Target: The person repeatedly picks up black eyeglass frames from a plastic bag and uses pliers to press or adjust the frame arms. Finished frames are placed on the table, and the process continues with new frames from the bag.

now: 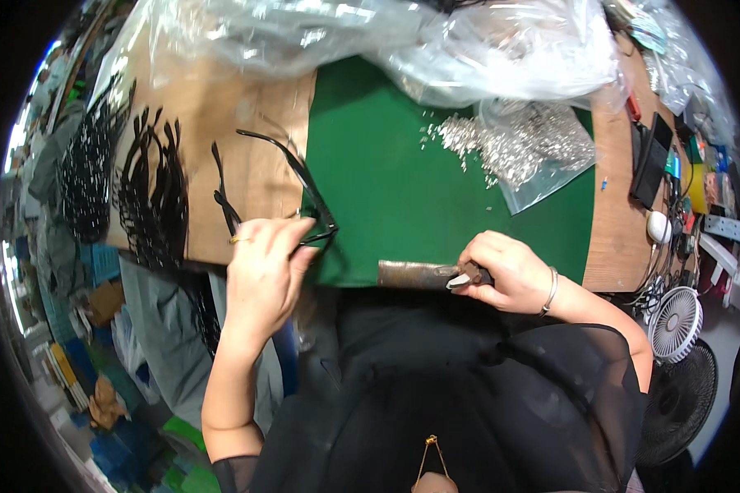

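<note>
Pinching glossy black, curved-armed glasses (313, 193) in the left grip (263, 267) above the wood-and-green tabletop (621, 246), clasping a dark, pale-tipped tool (474, 272) in the right grip (510, 273) beside a brownish metallic bar (404, 274), facing loose silvery grains (462, 134).

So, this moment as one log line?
left hand: black eyeglasses held; right hand: dark metal tool held; green mat: small silvery pieces

White fan (676, 324) near a larger black fan (681, 411)
</note>
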The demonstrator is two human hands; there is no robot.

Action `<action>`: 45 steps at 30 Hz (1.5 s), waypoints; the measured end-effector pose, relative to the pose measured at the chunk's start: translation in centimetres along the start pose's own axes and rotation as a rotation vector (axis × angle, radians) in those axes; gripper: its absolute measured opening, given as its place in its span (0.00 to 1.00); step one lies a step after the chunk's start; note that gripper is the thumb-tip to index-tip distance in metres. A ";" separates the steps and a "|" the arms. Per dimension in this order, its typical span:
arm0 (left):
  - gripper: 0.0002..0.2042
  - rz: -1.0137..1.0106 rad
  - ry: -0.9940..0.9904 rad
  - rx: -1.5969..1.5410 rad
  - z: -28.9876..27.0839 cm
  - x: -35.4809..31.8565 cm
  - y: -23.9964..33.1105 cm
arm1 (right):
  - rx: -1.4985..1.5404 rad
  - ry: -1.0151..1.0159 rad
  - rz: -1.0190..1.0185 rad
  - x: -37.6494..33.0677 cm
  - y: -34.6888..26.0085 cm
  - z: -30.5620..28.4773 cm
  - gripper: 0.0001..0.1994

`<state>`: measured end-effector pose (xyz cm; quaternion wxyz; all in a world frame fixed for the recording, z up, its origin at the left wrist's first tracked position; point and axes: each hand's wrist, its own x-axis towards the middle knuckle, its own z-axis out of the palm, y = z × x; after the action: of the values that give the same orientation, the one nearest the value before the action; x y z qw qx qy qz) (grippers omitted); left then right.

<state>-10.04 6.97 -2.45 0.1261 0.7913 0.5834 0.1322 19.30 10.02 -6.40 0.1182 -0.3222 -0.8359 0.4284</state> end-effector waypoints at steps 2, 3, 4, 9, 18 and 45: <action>0.12 -0.060 0.111 0.297 1.3 0.6 -1.5 | 0.014 0.002 0.051 0.5 -0.3 -0.6 0.11; 0.13 -0.188 0.023 0.294 2.9 0.6 -2.2 | 0.016 0.029 0.053 0.9 -0.2 -0.4 0.11; 0.13 -0.222 -0.006 0.261 3.7 0.6 -2.4 | 0.017 0.008 0.031 1.0 0.1 -0.3 0.11; 0.18 -0.151 -0.063 0.117 3.8 1.9 -2.9 | 0.094 0.054 0.061 -1.0 0.1 -1.0 0.11; 0.08 0.084 0.557 0.403 -2.9 22.2 -5.1 | 0.054 0.056 0.014 -1.0 -0.2 -0.4 0.10; 0.31 -0.219 0.034 -1.653 3.9 -0.4 9.9 | -0.405 0.276 0.257 -1.5 1.8 -1.9 0.14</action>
<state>0.03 3.62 -2.64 0.6698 0.3804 0.3739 0.5167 22.16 11.05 -6.60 0.1088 -0.4982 -0.8326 0.2161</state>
